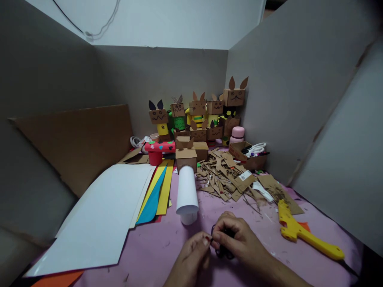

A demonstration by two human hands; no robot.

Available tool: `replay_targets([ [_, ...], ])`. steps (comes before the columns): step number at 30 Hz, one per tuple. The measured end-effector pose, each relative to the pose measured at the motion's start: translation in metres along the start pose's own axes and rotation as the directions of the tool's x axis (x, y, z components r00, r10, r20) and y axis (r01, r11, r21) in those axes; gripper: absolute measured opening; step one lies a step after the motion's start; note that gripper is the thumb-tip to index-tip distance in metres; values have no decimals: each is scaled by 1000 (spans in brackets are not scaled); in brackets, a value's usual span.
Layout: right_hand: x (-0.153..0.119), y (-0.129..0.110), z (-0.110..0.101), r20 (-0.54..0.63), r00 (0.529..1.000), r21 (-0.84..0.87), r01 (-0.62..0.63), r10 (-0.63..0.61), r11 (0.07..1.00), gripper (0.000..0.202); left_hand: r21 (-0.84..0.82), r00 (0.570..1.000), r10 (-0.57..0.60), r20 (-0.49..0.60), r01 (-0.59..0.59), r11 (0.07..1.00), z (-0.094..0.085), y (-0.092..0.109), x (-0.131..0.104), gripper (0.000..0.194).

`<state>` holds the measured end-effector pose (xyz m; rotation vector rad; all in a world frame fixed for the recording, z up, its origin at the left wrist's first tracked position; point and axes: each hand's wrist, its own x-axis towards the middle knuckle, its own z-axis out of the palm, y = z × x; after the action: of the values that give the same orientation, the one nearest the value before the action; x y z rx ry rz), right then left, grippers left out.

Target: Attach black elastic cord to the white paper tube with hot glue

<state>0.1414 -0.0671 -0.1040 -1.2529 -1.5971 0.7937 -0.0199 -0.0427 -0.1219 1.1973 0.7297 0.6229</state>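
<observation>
Near the front edge, my left hand (pixel 193 255) and my right hand (pixel 233 239) meet at the fingertips. Both pinch a thin black object. My right hand holds most of the black scissors-like item (pixel 224 252), whose looped lower part shows beneath the fingers; its exact shape is hard to make out. My left thumb and forefinger are closed on its near end. Just beyond the hands, a white paper tube (pixel 187 189) lies on the cloth, joined to a cardboard box head with ears (pixel 186 156).
White sheets (pixel 98 215) and coloured paper (pixel 165 191) lie left. Cardboard scraps (pixel 221 175) spread right of centre. A yellow glue gun (pixel 311 239) rests right. Box-headed figures (pixel 197 107) stand at the back, beside a pink bottle (pixel 237 133).
</observation>
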Motion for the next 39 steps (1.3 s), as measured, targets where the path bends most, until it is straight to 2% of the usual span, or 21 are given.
replay_targets([
  [4,0,2,0,-7,1000,-39,15,-16,999,41,108,990,143,-15,-141,984,3,6,-2,30],
  [10,1,3,1,-12,996,-98,83,-84,992,35,438,970,244,-19,-211,874,0,9,-4,29],
  [14,5,4,2,-10,987,-149,157,-160,976,30,556,956,292,5,-245,794,-3,11,-4,29],
  [21,10,3,1,-12,967,-237,246,-256,940,25,580,929,368,-31,-283,764,-7,9,0,22],
  [26,9,7,-1,-18,955,-271,280,-296,921,20,607,910,412,-57,-296,738,-4,7,0,19],
  [32,7,10,-2,-12,949,-304,296,-315,905,17,542,917,380,-123,-259,799,3,5,-1,23],
  [39,6,13,-1,-36,944,-350,296,-328,889,18,521,913,386,-135,-266,811,4,5,-4,25],
])
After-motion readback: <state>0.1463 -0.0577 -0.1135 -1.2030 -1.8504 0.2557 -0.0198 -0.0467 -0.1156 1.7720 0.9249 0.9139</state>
